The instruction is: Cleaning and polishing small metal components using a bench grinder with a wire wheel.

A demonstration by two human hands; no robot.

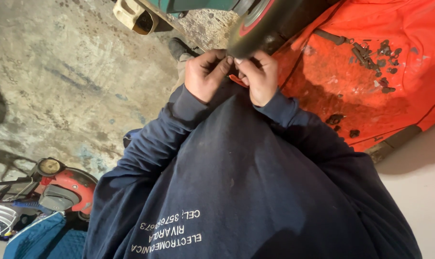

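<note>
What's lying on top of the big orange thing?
Dark bolts and small metal bits lie scattered on the orange panel. The hands and a dark wheel cover its left edge.

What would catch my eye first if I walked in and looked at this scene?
Most likely the big bright orange machine panel at upper right, with a scatter of dark bolts and nuts lying on it. Next, at top centre, the left hand and right hand pressed close together, fingering something small just below a dark wheel with a red rim.

Two hands point(205, 74) point(258, 76); one wheel point(263, 21); many loose bolts point(378, 60).
</note>
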